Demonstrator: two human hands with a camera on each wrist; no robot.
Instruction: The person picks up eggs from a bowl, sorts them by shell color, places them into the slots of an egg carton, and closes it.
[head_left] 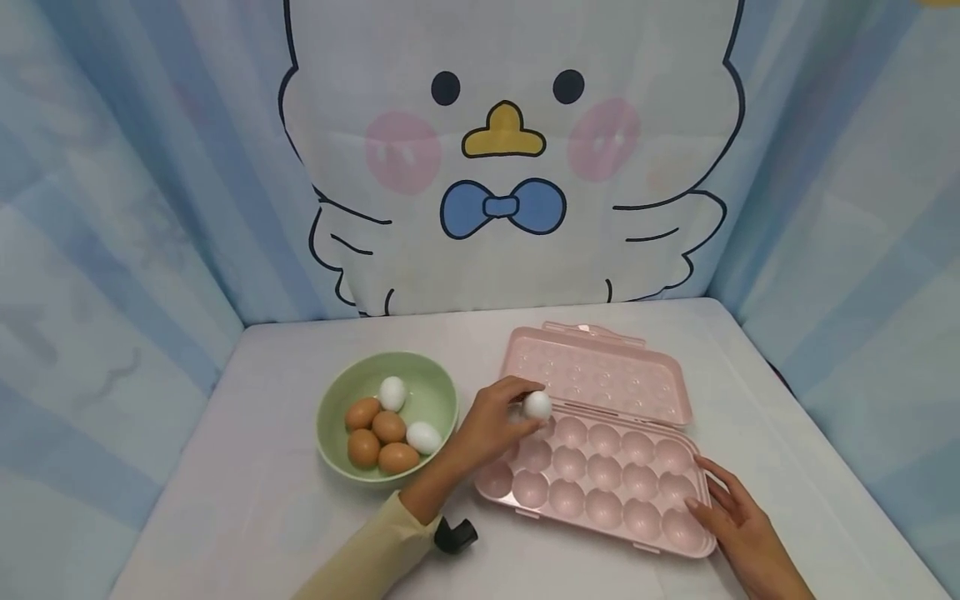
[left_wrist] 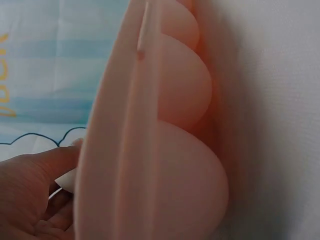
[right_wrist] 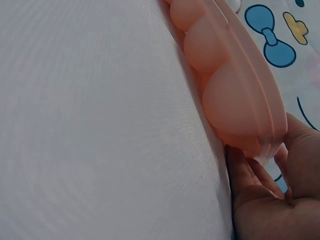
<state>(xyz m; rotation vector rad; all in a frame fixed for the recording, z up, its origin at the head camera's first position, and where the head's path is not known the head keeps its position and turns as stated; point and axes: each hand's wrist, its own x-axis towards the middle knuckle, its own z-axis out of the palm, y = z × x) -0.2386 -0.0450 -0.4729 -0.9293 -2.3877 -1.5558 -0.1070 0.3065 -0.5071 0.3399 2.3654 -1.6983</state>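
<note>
My left hand [head_left: 491, 423] pinches a white egg [head_left: 537, 406] between thumb and fingers, over the back left cups of a pink egg tray [head_left: 585, 505]. In the left wrist view the tray's side [left_wrist: 117, 150] hides much of that hand [left_wrist: 30, 190] and most of the egg. My right hand [head_left: 738, 521] grips the tray's right edge, thumb at the rim and fingers at the side. The right wrist view shows this hand [right_wrist: 280, 185] at the tray's end corner [right_wrist: 265, 145]. The tray's lid [head_left: 592, 371] lies folded open behind its rounded cups.
Left of the tray stands a green bowl [head_left: 442, 400] with several brown eggs [head_left: 364, 448] and two white eggs [head_left: 392, 393]. A black wrist mount [head_left: 455, 536] sits by the left sleeve [head_left: 382, 546]. Printed curtains [head_left: 502, 267] border the white table [head_left: 247, 500].
</note>
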